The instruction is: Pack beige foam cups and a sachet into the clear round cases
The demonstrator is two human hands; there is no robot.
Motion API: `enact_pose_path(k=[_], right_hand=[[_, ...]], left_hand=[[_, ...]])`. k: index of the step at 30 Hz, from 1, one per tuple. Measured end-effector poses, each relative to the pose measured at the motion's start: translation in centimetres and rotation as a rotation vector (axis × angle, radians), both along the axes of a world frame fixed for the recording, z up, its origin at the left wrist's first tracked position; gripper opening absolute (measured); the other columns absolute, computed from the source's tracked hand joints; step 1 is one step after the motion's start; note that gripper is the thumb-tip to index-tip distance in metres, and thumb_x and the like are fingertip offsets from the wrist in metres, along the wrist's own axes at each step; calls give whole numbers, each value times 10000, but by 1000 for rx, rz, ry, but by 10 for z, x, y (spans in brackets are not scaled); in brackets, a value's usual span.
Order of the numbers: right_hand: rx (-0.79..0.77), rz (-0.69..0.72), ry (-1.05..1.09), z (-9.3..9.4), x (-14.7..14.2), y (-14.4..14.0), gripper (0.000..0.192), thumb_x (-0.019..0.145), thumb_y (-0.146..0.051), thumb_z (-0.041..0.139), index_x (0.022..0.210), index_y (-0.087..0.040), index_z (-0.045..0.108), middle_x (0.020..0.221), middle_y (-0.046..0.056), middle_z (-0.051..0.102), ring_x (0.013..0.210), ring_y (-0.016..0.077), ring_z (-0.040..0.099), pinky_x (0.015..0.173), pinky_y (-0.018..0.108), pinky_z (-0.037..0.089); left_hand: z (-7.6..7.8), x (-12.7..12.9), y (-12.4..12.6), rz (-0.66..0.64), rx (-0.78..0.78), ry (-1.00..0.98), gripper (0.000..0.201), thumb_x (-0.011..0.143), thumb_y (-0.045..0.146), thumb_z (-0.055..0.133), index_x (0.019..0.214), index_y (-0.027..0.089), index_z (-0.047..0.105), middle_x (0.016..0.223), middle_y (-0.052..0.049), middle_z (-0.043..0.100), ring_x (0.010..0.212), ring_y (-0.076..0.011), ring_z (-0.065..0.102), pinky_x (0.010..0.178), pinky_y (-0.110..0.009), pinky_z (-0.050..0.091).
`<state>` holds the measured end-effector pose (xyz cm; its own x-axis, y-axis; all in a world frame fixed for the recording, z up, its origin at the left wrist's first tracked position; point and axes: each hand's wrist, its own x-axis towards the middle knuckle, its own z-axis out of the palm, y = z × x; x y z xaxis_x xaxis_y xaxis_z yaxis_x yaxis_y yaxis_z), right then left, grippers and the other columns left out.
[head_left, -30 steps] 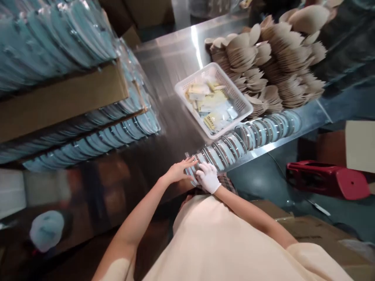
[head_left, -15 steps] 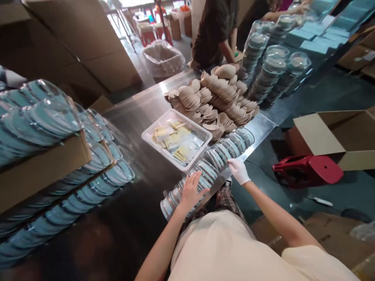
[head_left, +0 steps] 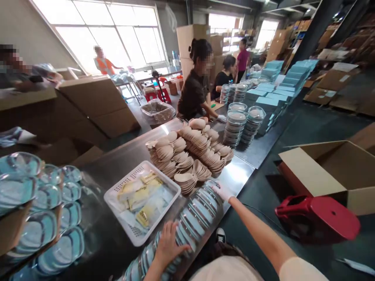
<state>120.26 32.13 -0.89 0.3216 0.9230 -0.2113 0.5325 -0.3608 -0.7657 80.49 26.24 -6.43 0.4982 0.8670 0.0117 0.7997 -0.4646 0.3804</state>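
Observation:
A long row of clear, round plastic packs with pale blue and brown contents [head_left: 196,216] lies on its side along the near edge of the metal table. My left hand [head_left: 169,244], bare, rests on the row with fingers spread and thumb apart. My right hand [head_left: 222,191] wears a white glove and touches the far end of the row, its fingers stretched over the last pack and slightly blurred. Beside the row stands a white perforated basket [head_left: 109,197] with yellow and clear sachets [head_left: 143,199]. Behind it lie piles of beige mask-shaped or spoon-like pieces [head_left: 195,142].
More clear packs [head_left: 60,249] fill cartons at left. Upright stacks of packs [head_left: 235,127] and blue boxes [head_left: 263,97] stand farther along the table. A co-worker [head_left: 195,86] works across it. On the floor at right are a red plastic stool [head_left: 322,216] and an open carton [head_left: 319,171].
The view has tilted up, showing more of the room. My right hand has moved along the row from its near side to its far end. My left hand stays on the row.

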Motion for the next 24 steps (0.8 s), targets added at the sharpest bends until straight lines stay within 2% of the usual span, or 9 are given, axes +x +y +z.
enact_pose_path(k=[3, 6, 8, 11, 14, 17, 20, 22, 24], right_hand=[[-36, 53, 15, -20, -1, -16, 452, 949, -490, 604, 1300, -218, 681, 1257, 109, 741, 1167, 280, 683, 1016, 374, 488], [-82, 37, 24, -30, -4, -27, 537, 969, -541, 561, 1389, -212, 630, 1348, 140, 701, 1274, 302, 647, 1083, 396, 463], [-84, 36, 48, -33, -4, -30, 565, 968, -546, 554, 1424, -217, 605, 1391, 145, 679, 1313, 307, 626, 1121, 413, 444], [-18, 15, 183, -38, 2, -33, 575, 933, -531, 579, 1410, -211, 617, 1455, 140, 645, 1365, 296, 592, 1178, 422, 413], [36, -135, 428, -45, 17, -43, 508, 906, -524, 553, 1274, -200, 686, 1397, 133, 686, 1328, 266, 625, 1153, 398, 457], [-22, -265, 523, -57, 30, -64, 435, 872, -534, 539, 1098, -206, 717, 1129, 118, 771, 1085, 267, 720, 953, 400, 565], [-144, -279, 581, -72, 28, -82, 342, 807, -493, 594, 936, -193, 698, 739, 47, 706, 689, 211, 665, 660, 325, 538], [-209, -263, 626, -81, 21, -86, 293, 780, -458, 613, 876, -186, 666, 595, -6, 605, 534, 152, 541, 542, 267, 442], [-248, -239, 661, -85, 14, -84, 260, 771, -441, 615, 840, -191, 630, 552, -35, 551, 476, 112, 444, 488, 235, 357]], left_hand=[[-3, -8, -4, 2, -17, 46, 800, 710, 725, 745, 1376, 286, 681, 1347, -116, 703, 1349, -449, 601, 1165, -591, 491], [-1, -12, -2, 9, 8, 73, 767, 814, 608, 694, 1501, 284, 590, 1505, -115, 615, 1418, -390, 560, 1188, -511, 482], [-3, -17, -2, -11, 31, 101, 765, 851, 557, 679, 1558, 309, 525, 1555, -105, 578, 1440, -370, 543, 1196, -512, 470], [-7, -27, -4, -90, 57, 155, 833, 867, 520, 688, 1630, 393, 380, 1580, -63, 557, 1449, -355, 537, 1203, -521, 458], [3, -20, 1, -122, 106, 185, 926, 885, 528, 682, 1682, 321, 259, 1642, -120, 464, 1496, -367, 473, 1195, -525, 457], [38, 37, 14, -100, 127, 202, 922, 902, 601, 653, 1670, 222, 311, 1636, -186, 457, 1532, -413, 403, 1227, -605, 369], [70, 137, 39, -185, 8, 184, 901, 909, 638, 652, 1651, 226, 347, 1668, -182, 407, 1571, -401, 329, 1271, -650, 235], [76, 200, 58, -167, -82, 162, 1060, 843, 685, 721, 1674, 197, 277, 1726, -209, 262, 1605, -416, 228, 1270, -631, 245], [73, 240, 73, -92, -160, 192, 1211, 747, 730, 793, 1684, 196, 242, 1736, -245, 191, 1588, -484, 220, 1246, -662, 254]])
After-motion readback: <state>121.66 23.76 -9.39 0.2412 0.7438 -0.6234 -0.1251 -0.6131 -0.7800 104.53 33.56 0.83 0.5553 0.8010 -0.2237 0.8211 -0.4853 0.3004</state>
